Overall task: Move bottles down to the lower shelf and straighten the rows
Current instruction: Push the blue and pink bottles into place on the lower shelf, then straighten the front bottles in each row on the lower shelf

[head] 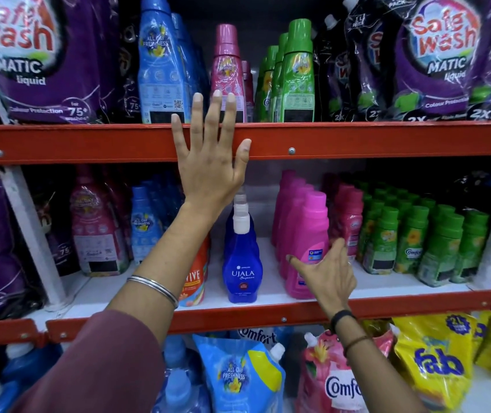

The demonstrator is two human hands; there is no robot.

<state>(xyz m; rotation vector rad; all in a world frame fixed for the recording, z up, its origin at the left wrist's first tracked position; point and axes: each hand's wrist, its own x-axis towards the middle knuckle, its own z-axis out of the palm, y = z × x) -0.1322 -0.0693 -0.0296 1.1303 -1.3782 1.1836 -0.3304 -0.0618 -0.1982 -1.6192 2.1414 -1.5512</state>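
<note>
My left hand (pixel 208 153) is raised with fingers spread in front of the red rail of the upper shelf (pixel 357 141), its fingertips reaching the base of a pink bottle (pixel 227 76). Beside that bottle stand a blue bottle (pixel 159 67) and green bottles (pixel 296 76). My right hand (pixel 326 274) is open on the lower shelf (pixel 271 283), thumb and fingers apart against the front bottle of a pink bottle row (pixel 306 234). A dark blue Ujala bottle (pixel 241 263) with a white cap stands between my arms. Neither hand holds anything.
Purple Safe Wash pouches (pixel 38 55) flank the upper shelf. On the lower shelf are green Comfort bottles (pixel 411 239), blue bottles (pixel 144 225) and a pink pouch (pixel 95 231). An orange bottle (pixel 196 278) is half hidden by my left forearm. Refill pouches (pixel 238 377) fill the bottom shelf.
</note>
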